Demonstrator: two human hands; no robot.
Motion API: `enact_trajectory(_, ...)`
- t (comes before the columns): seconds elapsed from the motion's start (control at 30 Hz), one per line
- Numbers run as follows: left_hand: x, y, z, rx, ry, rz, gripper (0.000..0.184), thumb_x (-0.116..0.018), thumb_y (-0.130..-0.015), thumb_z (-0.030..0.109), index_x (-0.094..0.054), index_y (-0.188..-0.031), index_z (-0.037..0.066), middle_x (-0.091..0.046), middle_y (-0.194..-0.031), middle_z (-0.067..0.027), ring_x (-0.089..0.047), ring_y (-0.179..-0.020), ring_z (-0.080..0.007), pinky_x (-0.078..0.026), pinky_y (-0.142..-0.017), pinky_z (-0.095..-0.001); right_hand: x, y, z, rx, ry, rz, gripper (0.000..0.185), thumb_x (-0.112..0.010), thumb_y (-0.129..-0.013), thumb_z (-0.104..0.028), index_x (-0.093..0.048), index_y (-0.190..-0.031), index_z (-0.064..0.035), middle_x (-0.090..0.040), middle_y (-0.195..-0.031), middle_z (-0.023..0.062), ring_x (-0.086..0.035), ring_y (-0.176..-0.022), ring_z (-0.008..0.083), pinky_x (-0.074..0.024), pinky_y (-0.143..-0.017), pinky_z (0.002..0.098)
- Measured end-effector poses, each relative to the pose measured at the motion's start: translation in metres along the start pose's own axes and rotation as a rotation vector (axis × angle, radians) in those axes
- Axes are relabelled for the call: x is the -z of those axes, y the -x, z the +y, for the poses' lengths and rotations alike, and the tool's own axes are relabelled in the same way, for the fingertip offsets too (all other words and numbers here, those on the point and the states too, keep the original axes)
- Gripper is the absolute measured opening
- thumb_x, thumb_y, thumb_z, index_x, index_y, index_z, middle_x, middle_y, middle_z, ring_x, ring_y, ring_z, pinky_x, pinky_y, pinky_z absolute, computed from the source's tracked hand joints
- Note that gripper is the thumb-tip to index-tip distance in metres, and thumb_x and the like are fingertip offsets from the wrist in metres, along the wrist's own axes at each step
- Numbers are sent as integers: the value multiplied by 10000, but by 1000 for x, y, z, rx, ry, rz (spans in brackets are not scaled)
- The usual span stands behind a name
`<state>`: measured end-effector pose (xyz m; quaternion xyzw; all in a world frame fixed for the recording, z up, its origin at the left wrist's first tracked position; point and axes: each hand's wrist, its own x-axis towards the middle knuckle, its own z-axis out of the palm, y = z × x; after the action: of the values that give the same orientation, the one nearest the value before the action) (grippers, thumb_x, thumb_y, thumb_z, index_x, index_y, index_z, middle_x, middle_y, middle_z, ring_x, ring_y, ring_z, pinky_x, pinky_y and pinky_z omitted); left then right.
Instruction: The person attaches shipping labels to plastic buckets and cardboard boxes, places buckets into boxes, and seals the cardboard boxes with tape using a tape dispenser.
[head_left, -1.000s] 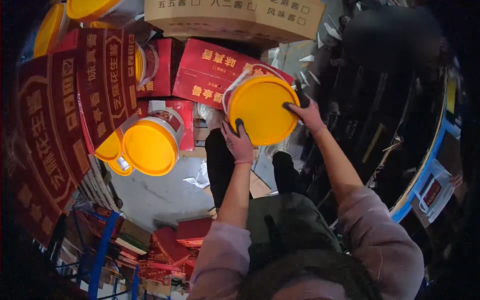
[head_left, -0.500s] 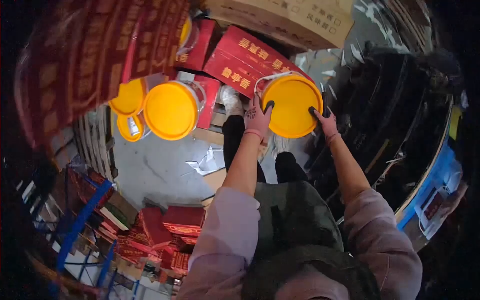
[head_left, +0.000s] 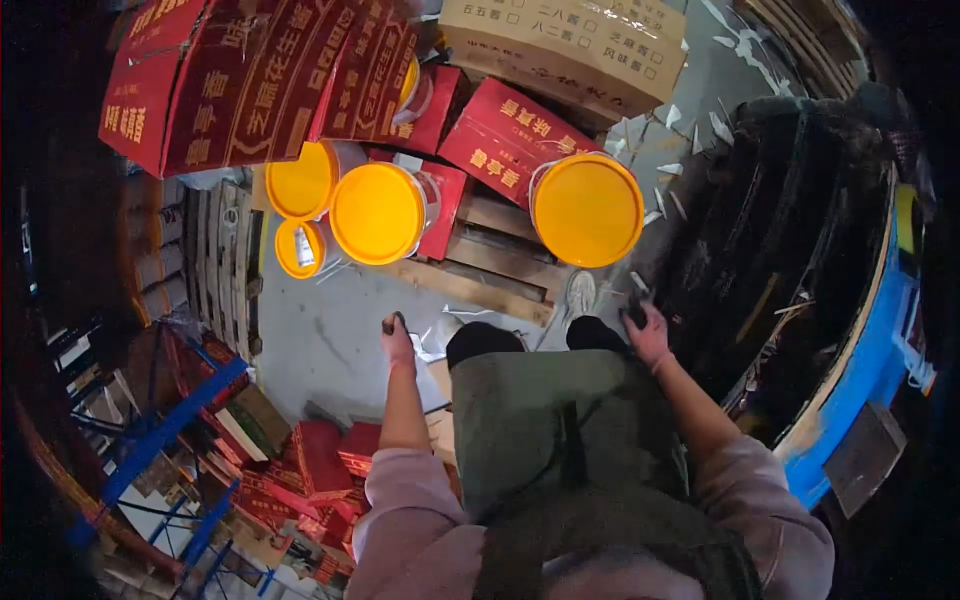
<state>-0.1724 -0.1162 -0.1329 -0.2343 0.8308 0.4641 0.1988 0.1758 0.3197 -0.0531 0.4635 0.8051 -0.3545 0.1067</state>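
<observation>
The yellow-lidded bucket (head_left: pixel 587 210) stands upright at the edge of a wooden pallet (head_left: pixel 490 290), apart from both hands. My left hand (head_left: pixel 397 343) hangs over the floor with its fingers curled in; nothing shows in it. My right hand (head_left: pixel 650 332) is lowered beside my knee, below the bucket. Its dark-tipped glove fingers close around a slim tool (head_left: pixel 639 284), of which a pale end sticks out; its exact kind is unclear. Further left, another yellow-lidded bucket (head_left: pixel 377 214) stands beside two more, a larger one (head_left: pixel 301 181) and a smaller one (head_left: pixel 300 249).
Red printed cartons (head_left: pixel 515 140) lie behind the buckets, with a large red carton (head_left: pixel 240 85) at upper left. A brown carton (head_left: pixel 565 45) is at the top. Dark stacked material (head_left: pixel 730 230) fills the right side. Blue racking (head_left: pixel 165 445) stands lower left. Paper scraps litter the floor.
Both hands have let go of the bucket and drawn back toward my body, the left one further left. The bucket now stands by the pallet edge. My view has shifted slightly.
</observation>
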Motion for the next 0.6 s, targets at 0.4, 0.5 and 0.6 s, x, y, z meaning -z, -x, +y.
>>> enact_trajectory(0.4, -33, -160, 142, 369, 403, -472, 330, -664, -845, 273, -575, -1137, 148, -618, -1037, -41, -621, -969, -243, -562, -730, -417, -152, -160, -353, 352, -327, 81, 656, -752, -791, -398, -524, -1286, -34, -551, -1300, 189, -564, -1165, 312, -452, -987, 364)
enact_trajectory(0.5, -23, -173, 125, 243, 479, -675, 380, -699, -754, 141, -586, -1117, 139, -622, -967, -53, -642, -872, -253, -577, -715, -391, -163, -199, -435, 113, -530, -314, 805, -774, -716, -499, -500, -1327, -52, -516, -1355, 198, -534, -1211, 315, -439, -1002, 367)
enact_trajectory(0.6, -9, -187, 94, 304, 613, -605, 348, -670, -764, 72, -577, -1090, 150, -606, -886, -39, -603, -738, -187, -522, -572, -321, -195, -176, -443, 120, -30, -51, 1006, -742, -604, -679, -430, -1344, -74, -488, -1339, 178, -473, -1262, 319, -355, -1078, 390)
